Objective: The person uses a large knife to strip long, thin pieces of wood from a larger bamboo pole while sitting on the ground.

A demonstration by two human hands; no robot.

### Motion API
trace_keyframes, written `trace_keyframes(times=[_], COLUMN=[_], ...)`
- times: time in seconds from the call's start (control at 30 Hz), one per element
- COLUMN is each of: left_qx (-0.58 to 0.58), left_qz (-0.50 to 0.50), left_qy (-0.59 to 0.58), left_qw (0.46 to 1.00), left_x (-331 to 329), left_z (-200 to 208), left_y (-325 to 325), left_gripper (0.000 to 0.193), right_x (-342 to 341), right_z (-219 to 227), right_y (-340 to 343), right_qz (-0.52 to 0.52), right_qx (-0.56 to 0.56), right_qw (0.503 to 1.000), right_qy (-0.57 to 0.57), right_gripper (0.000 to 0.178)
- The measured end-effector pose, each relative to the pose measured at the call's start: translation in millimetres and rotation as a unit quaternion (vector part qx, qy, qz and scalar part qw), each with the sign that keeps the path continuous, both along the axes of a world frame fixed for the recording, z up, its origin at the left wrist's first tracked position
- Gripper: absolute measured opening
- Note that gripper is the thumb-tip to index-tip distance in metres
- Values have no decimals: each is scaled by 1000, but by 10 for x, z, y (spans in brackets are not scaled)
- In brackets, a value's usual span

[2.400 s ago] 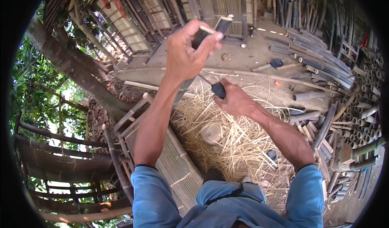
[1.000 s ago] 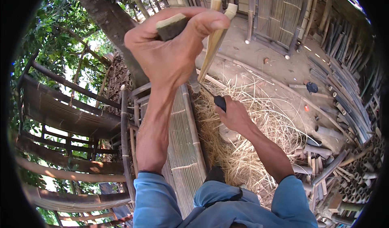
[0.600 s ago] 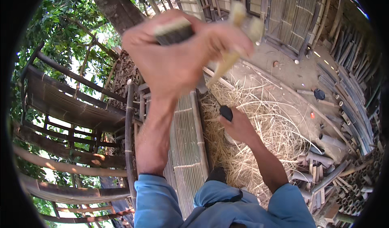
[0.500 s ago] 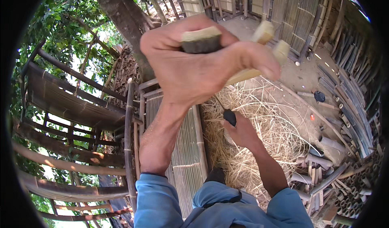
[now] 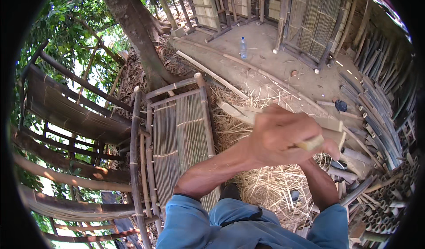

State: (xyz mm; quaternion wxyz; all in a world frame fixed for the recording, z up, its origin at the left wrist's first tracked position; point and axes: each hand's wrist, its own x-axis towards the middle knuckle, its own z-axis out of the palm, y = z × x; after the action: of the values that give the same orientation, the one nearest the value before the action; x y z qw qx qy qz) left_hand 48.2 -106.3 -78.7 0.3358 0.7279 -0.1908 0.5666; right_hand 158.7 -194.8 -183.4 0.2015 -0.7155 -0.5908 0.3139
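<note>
My left hand [image 5: 285, 136] is raised in front of me, its fingers wrapped round a piece of split bamboo [image 5: 312, 143] with a pale cut end. Pale bamboo strips [image 5: 237, 111] reach out to the left behind this fist, and another bamboo end [image 5: 338, 136] shows on its right; whether they are one piece I cannot tell. My right forearm [image 5: 321, 184] comes up from the lower right. The right hand itself is hidden behind the left, so its fingers and anything in them do not show.
Shavings [image 5: 265, 184] cover the ground below. A slatted bamboo bench [image 5: 186, 129] stands to the left. Bamboo poles [image 5: 374, 125] and cut tubes [image 5: 389, 204] are heaped at right. A water bottle [image 5: 243, 48] stands ahead, beyond a long pole [image 5: 261, 71].
My left hand has swung right and down with the bamboo and turned over. My right hand, earlier gripping a black-handled tool, has moved right and up behind the left hand.
</note>
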Motion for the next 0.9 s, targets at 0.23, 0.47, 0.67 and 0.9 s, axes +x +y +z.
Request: trace_keyframes(times=[0.23, 0.47, 0.67, 0.9], left_qx=[60, -20, 9, -43], left_qz=[93, 54, 134, 192], left_qy=[-49, -42, -54, -78], left_qw=[993, 997, 989, 977], left_x=[2, 36, -245, -434], left_z=[5, 200, 417, 709], left_y=[124, 309, 726, 994], left_gripper=[15, 14, 11, 28], right_x=[124, -140, -292, -527], right_z=[538, -309, -489, -61], right_y=[-626, -508, 681, 1221], right_qz=[-67, -195, -141, -93], right_qx=[-58, 155, 315, 411], right_qw=[996, 968, 936, 899], right_qy=[-9, 41, 71, 120], right_gripper=[39, 35, 39, 38])
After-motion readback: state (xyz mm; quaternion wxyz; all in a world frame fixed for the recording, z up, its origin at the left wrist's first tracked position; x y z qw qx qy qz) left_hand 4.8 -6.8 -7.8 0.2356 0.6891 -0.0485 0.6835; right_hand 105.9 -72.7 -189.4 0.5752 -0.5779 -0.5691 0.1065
